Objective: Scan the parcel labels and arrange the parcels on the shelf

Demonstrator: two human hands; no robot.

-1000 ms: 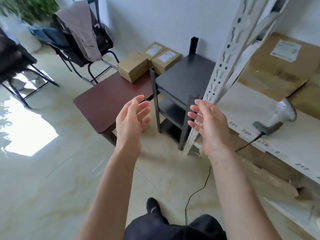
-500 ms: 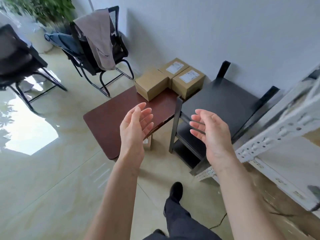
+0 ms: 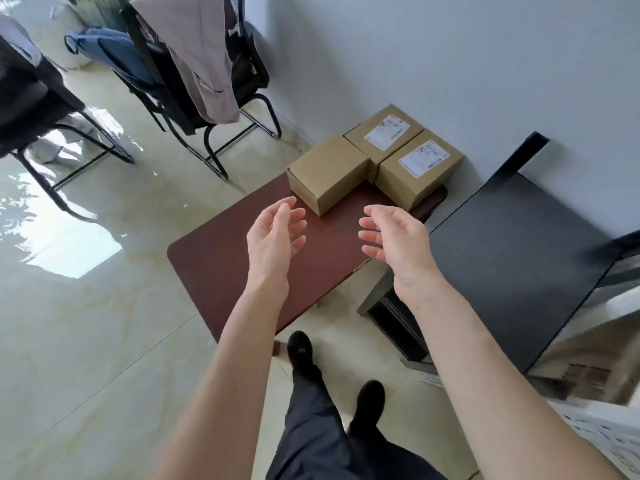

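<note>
Brown table (image 3: 221, 271), three parcels (image 3: 329, 174) at back, hands (image 3: 273, 237) empty, fingers relaxed

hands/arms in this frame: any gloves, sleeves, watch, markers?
Both bare: no gloves on the left hand or right hand, no sleeves on either forearm as far as the frame shows. No watch, rings, bands or markers visible. Lower down, dark trousers and black shoes.

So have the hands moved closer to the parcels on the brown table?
Yes. Both the left hand and right hand now hover over the brown table, just short of the nearest parcel.
</note>
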